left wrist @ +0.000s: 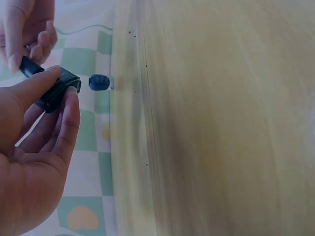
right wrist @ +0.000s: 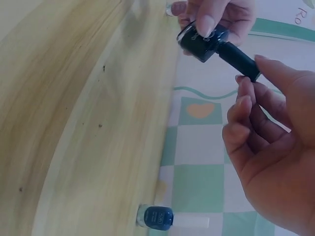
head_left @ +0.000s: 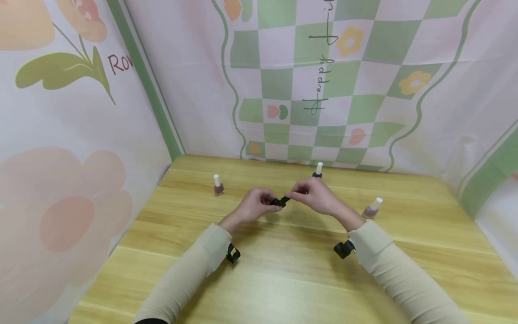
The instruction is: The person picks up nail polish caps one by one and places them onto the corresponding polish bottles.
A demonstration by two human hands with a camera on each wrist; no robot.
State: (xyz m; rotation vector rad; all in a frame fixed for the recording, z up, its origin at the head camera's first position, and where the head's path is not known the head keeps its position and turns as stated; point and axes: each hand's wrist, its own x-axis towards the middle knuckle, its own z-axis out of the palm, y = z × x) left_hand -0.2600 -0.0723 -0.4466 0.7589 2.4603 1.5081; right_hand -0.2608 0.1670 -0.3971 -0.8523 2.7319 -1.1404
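Over the middle of the table, my left hand [head_left: 254,205] grips a dark green, nearly black nail polish bottle [right wrist: 201,45] between thumb and fingers. The bottle is tilted, with pale lettering on its front. My right hand [head_left: 317,196] pinches the end of its long black cap [right wrist: 239,61] with thumb and fingertips. In the right wrist view the cap meets the bottle's neck, in line with it. Just beyond my right hand stands a dark blue polish bottle with a white cap [head_left: 319,168], its lower part hidden by that hand in the head view.
A mauve polish bottle [head_left: 219,188] with a white cap stands at the back left of the wooden table [head_left: 275,279]. Another purplish bottle [head_left: 370,211] is right of my right wrist. A patterned cloth [head_left: 279,83] hangs behind the table's back edge.
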